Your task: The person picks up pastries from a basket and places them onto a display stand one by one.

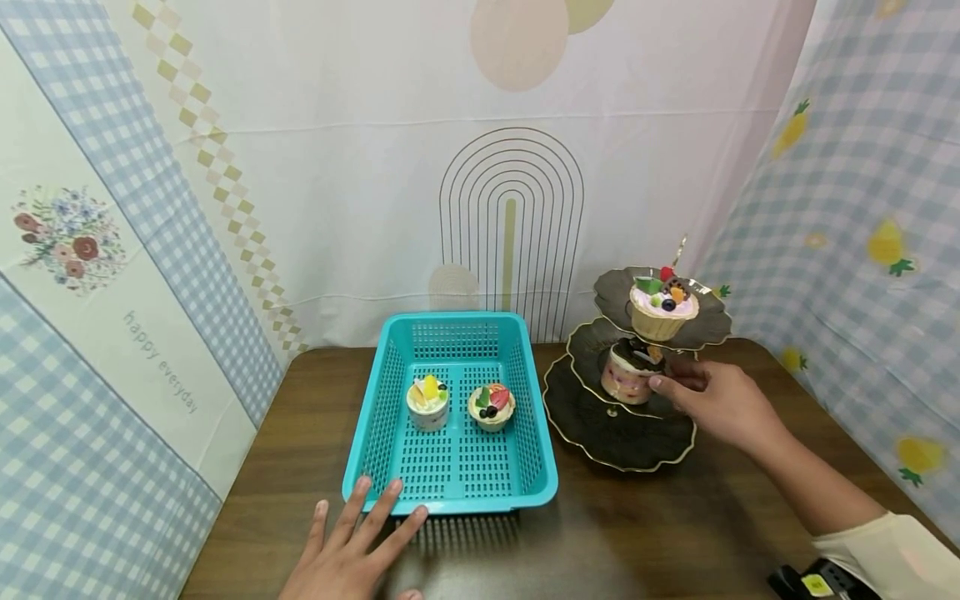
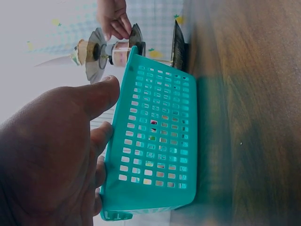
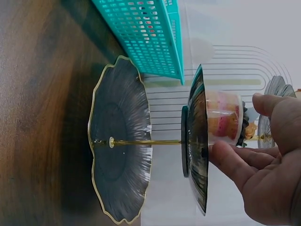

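Observation:
A layered cake in a clear cup (image 1: 628,373), with a dark chocolate topping, stands on the middle plate (image 1: 588,350) of a three-tier stand. My right hand (image 1: 723,404) is at the cup's right side, thumb tip at its front edge. In the right wrist view its fingers (image 3: 230,160) are spread apart beside the cup, not wrapped round it. My left hand (image 1: 348,542) has its fingers spread at the near rim of a turquoise plastic basket (image 1: 450,505). In the left wrist view the thumb and fingertips (image 2: 109,84) lie along that rim.
Inside the basket stand a cream cup with yellow fruit (image 1: 429,404) and a fruit tart with strawberry (image 1: 492,407). A larger fruit tart (image 1: 660,317) sits on the stand's top plate (image 1: 615,292). The wide bottom plate (image 1: 622,442) rests on the wooden table (image 1: 600,533). Patterned cloths surround the table.

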Available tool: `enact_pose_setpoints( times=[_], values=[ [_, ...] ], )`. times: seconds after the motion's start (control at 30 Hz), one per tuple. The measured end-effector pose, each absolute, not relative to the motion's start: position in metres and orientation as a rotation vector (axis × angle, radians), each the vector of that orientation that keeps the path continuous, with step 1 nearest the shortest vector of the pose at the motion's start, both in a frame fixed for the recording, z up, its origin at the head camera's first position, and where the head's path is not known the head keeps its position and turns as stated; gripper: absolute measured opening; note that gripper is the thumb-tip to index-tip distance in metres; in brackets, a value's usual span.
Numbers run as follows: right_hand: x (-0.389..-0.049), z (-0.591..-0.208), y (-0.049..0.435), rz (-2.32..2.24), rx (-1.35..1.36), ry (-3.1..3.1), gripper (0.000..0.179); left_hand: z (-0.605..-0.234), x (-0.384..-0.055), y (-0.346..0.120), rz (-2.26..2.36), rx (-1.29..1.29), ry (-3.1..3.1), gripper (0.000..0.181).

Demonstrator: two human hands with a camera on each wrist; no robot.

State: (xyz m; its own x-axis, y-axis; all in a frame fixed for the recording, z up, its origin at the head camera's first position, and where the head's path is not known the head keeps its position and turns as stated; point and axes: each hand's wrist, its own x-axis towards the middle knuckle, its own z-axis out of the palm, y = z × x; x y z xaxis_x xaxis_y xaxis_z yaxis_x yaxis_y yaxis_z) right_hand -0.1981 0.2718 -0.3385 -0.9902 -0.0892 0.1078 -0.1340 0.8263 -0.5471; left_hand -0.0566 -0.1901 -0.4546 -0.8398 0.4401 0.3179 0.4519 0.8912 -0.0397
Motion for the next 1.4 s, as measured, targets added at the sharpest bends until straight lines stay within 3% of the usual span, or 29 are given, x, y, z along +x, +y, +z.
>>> enact_pose_setpoints(
  times=[0.33, 0.63, 1.03, 1.4],
  values=[
    [-0.189, -0.335, 0.261, 1.215, 0.197, -2.901, 0.060, -0.455, -0.057, -0.190, -0.061, -0.675, -2.716, 0.075],
    [-0.191, -0.345, 0.246, 1.276, 0.557, -2.842, 0.045, -0.457, -0.058, -0.190, -0.054, -0.677, -2.685, 0.075],
    [-0.200, -0.350, 0.204, 1.223, 0.873, -2.797, 0.056, -0.457, -0.057, -0.190, -0.033, -0.672, -2.710, 0.073],
    [-0.214, -0.358, 0.167, 1.103, 0.897, -2.853, 0.070, -0.459, -0.059, -0.192, -0.035, -0.666, -2.702, 0.074]
  ],
)
